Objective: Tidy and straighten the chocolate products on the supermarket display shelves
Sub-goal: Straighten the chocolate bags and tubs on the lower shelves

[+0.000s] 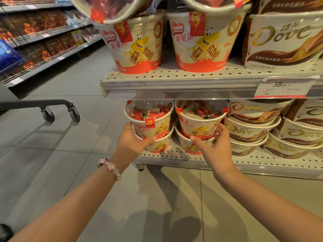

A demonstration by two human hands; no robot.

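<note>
Two bare forearms reach up from the bottom of the frame toward the lower shelf (192, 158) at centre, and we go through them left to right. At far left we see a trolley's black frame and castors (60, 111) on the tiled floor, with an aisle of dark chocolate boxes (52, 44) behind it in the upper left. Our left hand (132, 142), a pink beaded bracelet (111, 167) on its wrist, wraps the left side of the upper Nestlé wafer tub (152, 122) in the left stack: fingers curl behind the wall, thumb stretches across the front where it meets the tub beneath. Just beside it, our right hand (215, 145) cups the upper tub of the right stack (201, 120) from the right, thumb pointing left along its red base, fingers bent around the far side. Both stacks sit at the left end of the lower shelf, two tubs high, with clear lids showing red wrappers. Right of them lie stacked Dove tubs (250, 130). On the upper shelf (174, 79) stand two larger Nestlé buckets (202, 42), a Dove bucket (283, 41), and a 38.00 price tag (283, 88).
</note>
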